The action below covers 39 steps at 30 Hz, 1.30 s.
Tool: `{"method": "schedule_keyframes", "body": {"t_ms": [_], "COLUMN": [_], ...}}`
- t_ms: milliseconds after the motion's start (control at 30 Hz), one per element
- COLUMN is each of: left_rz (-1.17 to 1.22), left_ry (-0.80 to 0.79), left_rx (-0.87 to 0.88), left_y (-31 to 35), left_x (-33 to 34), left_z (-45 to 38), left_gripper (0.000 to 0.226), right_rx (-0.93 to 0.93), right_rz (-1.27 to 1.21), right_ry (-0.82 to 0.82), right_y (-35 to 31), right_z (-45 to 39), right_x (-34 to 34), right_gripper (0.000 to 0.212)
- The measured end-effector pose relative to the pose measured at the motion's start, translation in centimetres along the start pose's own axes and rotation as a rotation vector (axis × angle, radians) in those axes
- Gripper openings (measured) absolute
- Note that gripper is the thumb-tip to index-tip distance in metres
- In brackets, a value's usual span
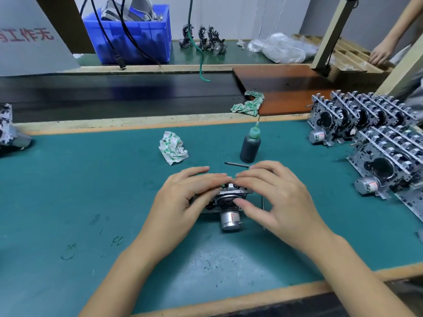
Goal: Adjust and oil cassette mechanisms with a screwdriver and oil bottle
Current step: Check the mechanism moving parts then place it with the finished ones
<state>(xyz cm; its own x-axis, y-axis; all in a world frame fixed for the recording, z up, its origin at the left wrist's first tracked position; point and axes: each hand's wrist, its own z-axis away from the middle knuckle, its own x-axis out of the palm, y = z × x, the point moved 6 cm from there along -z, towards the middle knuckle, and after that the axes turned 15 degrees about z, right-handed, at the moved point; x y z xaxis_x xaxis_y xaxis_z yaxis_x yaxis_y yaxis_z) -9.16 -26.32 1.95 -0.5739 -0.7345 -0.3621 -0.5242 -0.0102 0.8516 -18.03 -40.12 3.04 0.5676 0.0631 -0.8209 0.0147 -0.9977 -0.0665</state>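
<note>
Both hands, left hand (183,197) and right hand (272,197), gripped 1 cassette mechanism (226,202); the oil bottle (250,145) just beyond the right grip risked toppling if knocked.

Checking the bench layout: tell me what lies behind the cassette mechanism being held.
Behind the cassette mechanism lies a thin screwdriver, then the upright oil bottle. The right hand covers the screwdriver's handle end.

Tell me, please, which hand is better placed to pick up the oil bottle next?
Probably the right hand: the oil bottle stands upright just beyond its fingertips, right of the cassette mechanism, while the left hand would have to cross over.
</note>
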Motion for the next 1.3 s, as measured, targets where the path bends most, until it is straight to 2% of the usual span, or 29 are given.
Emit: {"method": "schedule_keyframes", "body": {"t_ms": [133,233,333,500,600,667,833,933,1067,1200,1300], "left_rz": [-0.262,-0.412,-0.359,-0.336,-0.345,-0.372,-0.343,-0.271,-0.268,-0.307,-0.307], "left_ry": [0.04,0.037,-0.009,-0.065,-0.119,-0.184,-0.335,-0.44,-0.532,-0.582,-0.623], "left_rx": [0.058,0.056,0.006,0.022,0.031,0.077,0.255,0.335,0.442,0.501,0.481], "left_y": [0.7,1.0,1.2,1.9,2.4,3.2,6.8,9.0,10.8,11.7,11.9], "left_x": [-2.1,-3.2,-3.3,-3.4,-2.9,-2.1,1.9,6.0,12.9,19.5,23.5], "left_z": [0.6,0.7,0.4,-0.5,-1.0,-1.5,-4.5,-6.8,-9.1,-10.9,-11.9], "left_gripper": [0.027,0.025,0.026,0.026,0.029,0.028,0.022,0.013,0.015,0.016,0.015], "right_rx": [0.01,-0.062,-0.132,-0.256,-0.287,-0.29,-0.158,-0.035,0.19,0.399,0.468], "right_rz": [-0.018,-0.001,-0.017,0.081,0.11,0.125,0.156,0.244,0.317,0.396,0.489], "right_ry": [-0.053,-0.107,-0.203,-0.283,-0.302,-0.24,-0.112,-0.126,-0.164,-0.161,-0.148], "right_y": [-0.6,-1.8,-2.2,-3.0,-2.9,-2.4,1.4,4.8,9.3,13.0,14.9], "right_z": [-1.1,-2.6,-4.1,-5.1,-4.6,-3.9,-1.5,0.4,3.9,7.4,9.1], "right_x": [-0.3,-0.1,0.5,1.5,1.1,0.0,-4.7,-7.9,-10.7,-12.1,-12.6], "right_gripper": [0.035,0.038,0.044,0.037,0.036,0.036,0.036,0.035,0.044,0.042,0.04]}}
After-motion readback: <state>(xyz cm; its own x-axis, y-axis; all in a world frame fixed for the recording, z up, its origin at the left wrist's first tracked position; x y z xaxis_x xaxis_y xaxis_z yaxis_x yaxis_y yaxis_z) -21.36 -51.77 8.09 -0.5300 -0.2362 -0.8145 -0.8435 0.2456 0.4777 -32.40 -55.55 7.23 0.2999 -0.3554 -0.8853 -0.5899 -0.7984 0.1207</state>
